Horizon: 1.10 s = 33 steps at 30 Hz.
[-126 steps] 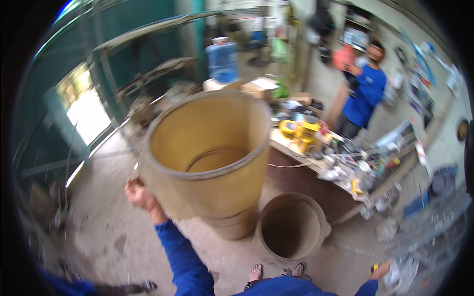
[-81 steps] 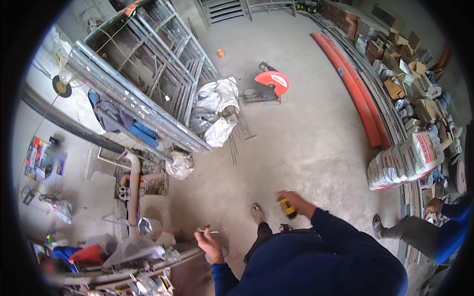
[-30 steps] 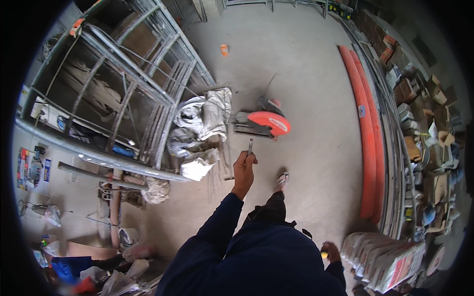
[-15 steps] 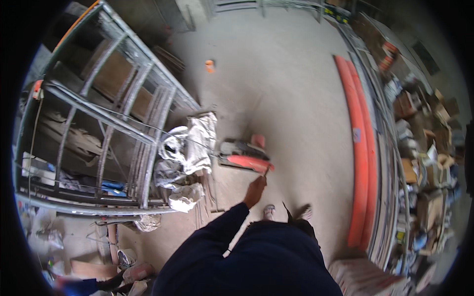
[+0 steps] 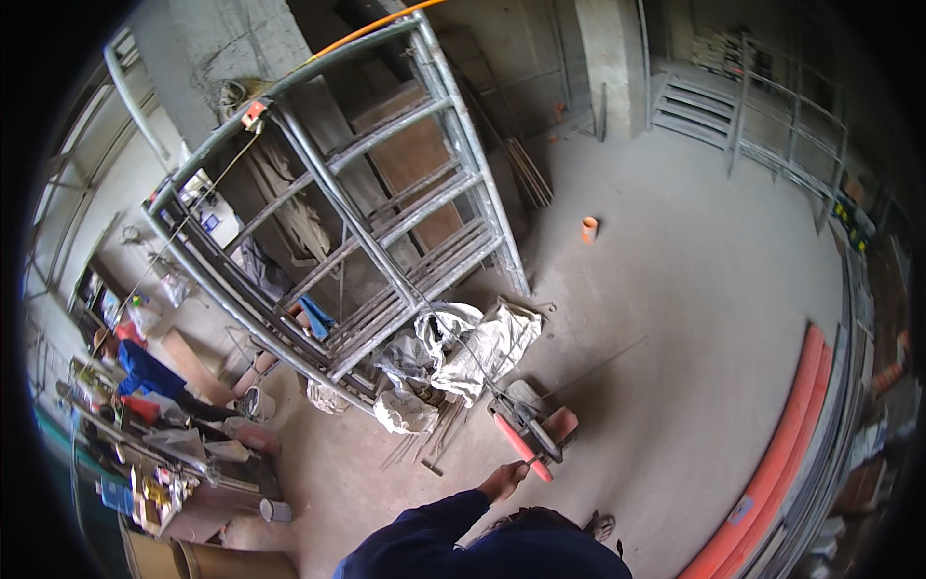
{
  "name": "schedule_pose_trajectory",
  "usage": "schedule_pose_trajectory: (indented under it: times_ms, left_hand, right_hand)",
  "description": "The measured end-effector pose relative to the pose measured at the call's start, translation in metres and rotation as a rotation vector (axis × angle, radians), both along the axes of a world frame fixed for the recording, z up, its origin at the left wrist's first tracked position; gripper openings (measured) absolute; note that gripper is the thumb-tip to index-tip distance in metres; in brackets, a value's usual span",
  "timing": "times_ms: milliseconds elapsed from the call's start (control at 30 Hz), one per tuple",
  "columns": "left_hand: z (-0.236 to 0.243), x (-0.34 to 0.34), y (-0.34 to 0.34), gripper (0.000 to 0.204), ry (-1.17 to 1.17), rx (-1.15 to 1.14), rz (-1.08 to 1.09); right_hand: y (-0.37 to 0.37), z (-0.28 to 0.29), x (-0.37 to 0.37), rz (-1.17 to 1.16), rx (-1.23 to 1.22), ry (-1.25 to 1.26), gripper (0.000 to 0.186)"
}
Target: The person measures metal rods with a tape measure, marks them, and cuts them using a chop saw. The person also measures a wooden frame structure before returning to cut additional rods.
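My left hand [image 5: 505, 479] is closed on a thin, short piece that looks like metal, reaching out from my dark sleeve [image 5: 424, 521]. Just beyond it, on the floor, is a cut-off saw [image 5: 526, 444] with a red guard, seen from above; the hand overlaps its near end, and I cannot tell if they touch. My right hand is out of view, below or behind my body. White sacks [image 5: 487, 347] and thin rods [image 5: 434, 439] lie left of the saw. My sandalled foot [image 5: 602, 527] shows at lower right.
A leaning metal scaffold frame stack [image 5: 444, 193] fills the upper middle. Red pipes [image 5: 791, 444] line the right, beside long bars. An orange cup [image 5: 589, 229] is on the floor. A person in blue [image 5: 145, 367] stands at the cluttered bench [image 5: 183, 454] left. Railings [image 5: 791, 125] are at the back.
The view has swung from the bench and drum to the scaffold and saw. My left hand has reached forward toward the saw. My right hand, earlier holding a yellow tool, has left view.
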<state>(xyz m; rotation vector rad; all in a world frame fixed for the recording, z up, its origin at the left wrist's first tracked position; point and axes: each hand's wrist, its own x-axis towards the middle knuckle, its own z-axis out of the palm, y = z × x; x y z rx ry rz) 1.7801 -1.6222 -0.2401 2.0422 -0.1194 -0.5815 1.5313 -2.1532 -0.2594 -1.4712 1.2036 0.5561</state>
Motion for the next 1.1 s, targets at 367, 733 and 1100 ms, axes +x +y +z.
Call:
schedule_pose_trajectory:
  times_ms: [367, 733, 1100]
  left_hand:
    - [-0.006, 0.043, -0.103, 0.062, 0.0, -0.15, 0.315]
    - [-0.091, 0.181, -0.169, 0.073, 0.186, -0.162, 0.751]
    - [-0.063, 0.261, -0.2, 0.061, 0.218, -0.173, 1.34]
  right_hand:
    - [-0.239, -0.019, 0.301, 1.21, -0.61, -0.597, 0.041]
    - [-0.119, 0.095, 0.634, 0.639, -0.07, -0.283, 0.07]
    - [-0.04, 0.067, 0.889, 1.007, -0.047, -0.266, 0.065]
